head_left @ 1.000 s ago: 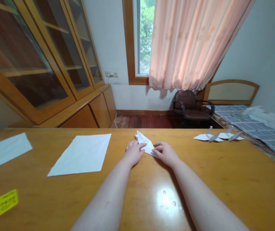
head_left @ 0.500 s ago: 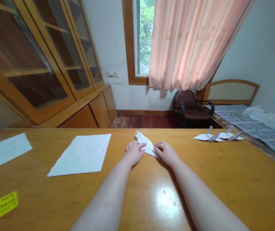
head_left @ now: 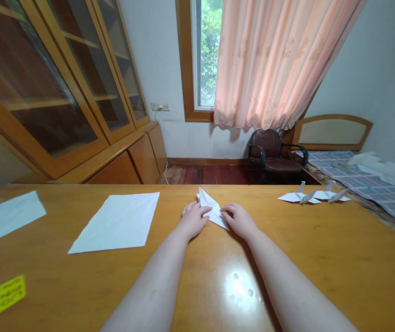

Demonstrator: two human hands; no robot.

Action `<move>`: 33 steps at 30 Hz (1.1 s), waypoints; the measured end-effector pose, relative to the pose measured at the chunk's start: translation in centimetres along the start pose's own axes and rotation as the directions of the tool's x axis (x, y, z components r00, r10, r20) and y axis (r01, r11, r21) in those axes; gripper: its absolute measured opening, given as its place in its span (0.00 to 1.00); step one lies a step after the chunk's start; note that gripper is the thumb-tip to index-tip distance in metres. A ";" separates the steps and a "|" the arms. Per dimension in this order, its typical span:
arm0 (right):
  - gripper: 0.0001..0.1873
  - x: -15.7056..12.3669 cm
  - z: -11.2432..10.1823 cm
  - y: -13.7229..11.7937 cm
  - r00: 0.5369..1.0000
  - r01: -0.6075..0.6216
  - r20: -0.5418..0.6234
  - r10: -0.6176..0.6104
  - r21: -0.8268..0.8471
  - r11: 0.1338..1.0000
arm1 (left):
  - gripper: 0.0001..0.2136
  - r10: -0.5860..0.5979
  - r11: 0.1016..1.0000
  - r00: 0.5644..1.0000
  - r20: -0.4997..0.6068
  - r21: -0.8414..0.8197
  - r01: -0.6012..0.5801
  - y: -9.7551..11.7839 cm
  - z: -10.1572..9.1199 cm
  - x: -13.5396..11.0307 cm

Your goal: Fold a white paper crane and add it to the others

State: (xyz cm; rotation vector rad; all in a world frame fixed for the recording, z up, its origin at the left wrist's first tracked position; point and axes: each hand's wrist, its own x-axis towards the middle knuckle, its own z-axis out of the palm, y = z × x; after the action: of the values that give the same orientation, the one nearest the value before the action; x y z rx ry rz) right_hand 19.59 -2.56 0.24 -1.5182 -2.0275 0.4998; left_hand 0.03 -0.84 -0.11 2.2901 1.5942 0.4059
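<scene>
Between my hands, near the far edge of the wooden table (head_left: 121,290), lies a folded white paper (head_left: 214,213) with pointed ends. My left hand (head_left: 193,221) grips its left side, thumb on top and the other fingers partly hidden at the far side. At its right edge my right hand (head_left: 238,217) pinches the paper between thumb and curled fingers. Two folded paper cranes (head_left: 294,197) stand to the right, beyond my right hand. Left of my left hand a flat white paper sheet (head_left: 121,221) rests on the table.
Another white sheet (head_left: 10,216) lies at the far left, and a yellow label with dark writing (head_left: 0,299) is at the near left. Behind the table are a glass-fronted cabinet (head_left: 100,133), a brown armchair (head_left: 269,147) and a bed (head_left: 366,170).
The folded paper has shifted very slightly to the right and turned a little under my fingers. Both hands keep their hold in nearly the same place.
</scene>
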 end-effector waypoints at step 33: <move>0.15 0.0 0.6 0.9 0.995 0.094 0.047 -0.090 -0.090 0.992 | 0.19 -0.017 0.999 1.000 -0.010 0.039 0.017 -0.1 0.0 0.0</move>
State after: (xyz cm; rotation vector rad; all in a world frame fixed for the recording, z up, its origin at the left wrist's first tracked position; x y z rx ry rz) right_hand 19.88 -2.24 -0.80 -1.4709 -2.1694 0.4112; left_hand -0.04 -0.82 -0.14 2.3048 1.6392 0.3858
